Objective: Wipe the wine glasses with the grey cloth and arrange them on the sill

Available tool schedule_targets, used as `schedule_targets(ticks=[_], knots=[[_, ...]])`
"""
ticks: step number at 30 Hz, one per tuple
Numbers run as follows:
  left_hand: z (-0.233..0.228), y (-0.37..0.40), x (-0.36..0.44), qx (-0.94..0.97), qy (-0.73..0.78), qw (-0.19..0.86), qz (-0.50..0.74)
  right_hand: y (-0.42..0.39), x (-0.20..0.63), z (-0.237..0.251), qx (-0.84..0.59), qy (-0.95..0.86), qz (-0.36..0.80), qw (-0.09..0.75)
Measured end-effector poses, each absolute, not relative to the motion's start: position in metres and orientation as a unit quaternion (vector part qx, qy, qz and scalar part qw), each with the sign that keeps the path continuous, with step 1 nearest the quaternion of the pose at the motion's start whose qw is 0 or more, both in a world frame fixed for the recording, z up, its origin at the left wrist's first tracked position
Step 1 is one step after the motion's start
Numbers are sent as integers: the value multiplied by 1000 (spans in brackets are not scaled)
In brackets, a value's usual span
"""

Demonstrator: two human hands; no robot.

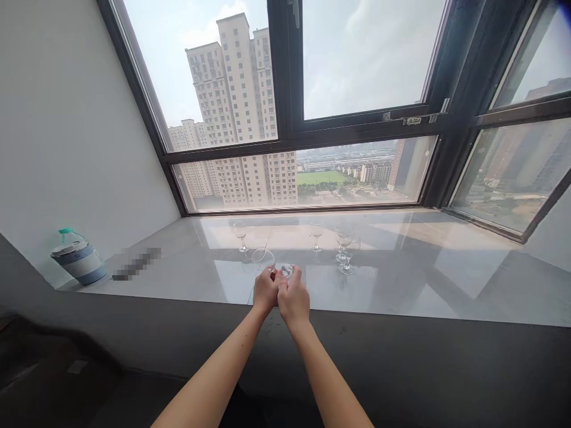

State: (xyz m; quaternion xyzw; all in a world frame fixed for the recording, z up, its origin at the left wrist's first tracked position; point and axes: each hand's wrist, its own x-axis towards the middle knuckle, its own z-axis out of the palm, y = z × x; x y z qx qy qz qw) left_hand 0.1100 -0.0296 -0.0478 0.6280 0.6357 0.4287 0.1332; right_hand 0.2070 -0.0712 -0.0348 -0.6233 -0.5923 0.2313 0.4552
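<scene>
Both my hands meet over the front edge of the window sill. My left hand (265,291) is closed around the lower part of a wine glass (263,258), whose bowl tilts away to the upper left; its stem and foot are hidden by the fingers. My right hand (293,296) touches the left one and is closed on a crumpled whitish cloth (288,270) that shows above the fingers. Farther back, one stemmed glass (239,230) stands upright to the left and another stemmed glass (316,230) to the right. A stemmed glass (350,257) stands nearer, partly overlapping others behind it.
At the sill's left end a blue and white bucket-like container (82,260) with a green-topped item inside leans by the wall. Beside it lies a pixelated object (137,263). A dark-framed window (285,145) closes off the back of the glossy sill (410,285).
</scene>
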Motion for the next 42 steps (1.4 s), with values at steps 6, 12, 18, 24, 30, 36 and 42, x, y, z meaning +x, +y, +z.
schedule_targets(ticks=[6,12,18,24,30,36,42], knots=[[-46,-30,110,613,636,134,448,-73,206,-38,-617,-611,220,445],[-45,-32,111,620,639,115,441,-78,224,-43,-596,-639,180,451],[-46,-34,112,630,648,114,412,-80,303,-38,-653,-627,84,417],[-46,-35,114,635,660,107,388,-71,415,-33,-778,-522,-144,320],[-45,-36,115,636,663,108,379,-47,455,-54,-703,-620,-99,333],[-42,-39,115,637,675,117,353,-38,463,-74,-685,-682,-24,255],[-42,-38,116,644,678,99,341,-33,478,-76,-793,-546,-167,213]])
